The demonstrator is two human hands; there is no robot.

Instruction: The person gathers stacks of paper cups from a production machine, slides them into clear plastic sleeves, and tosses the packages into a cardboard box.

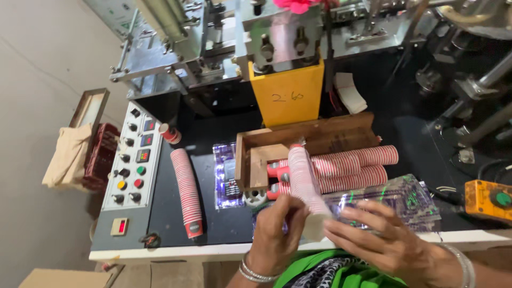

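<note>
Cloth, tan, hangs at far left over a red crate. Next comes the grey control panel with knobs and coloured buttons, then a lone red-and-white cup on its side, and a long nested cup stack lying flat on the black machine table.

Centre: left hand is wrapped round the lower part of a held stack of paper cups, fingers closed on it; the stack tilts up and away, just above the table's front edge. Right hand sits at the stack's near end, fingers spread over clear plastic sleeves; whether it actually grips the stack is hard to tell, blur there.

Handling, as a guess: very light, thin paper walls, easily crushed, and the column probably bends or slides apart if held at one point. Best hold looks like both ends, gentle squeeze, palm under the middle.

Behind: wooden tray with two more stacks lying across it, yellow machine housing above. Far right, an orange switch box.
</note>
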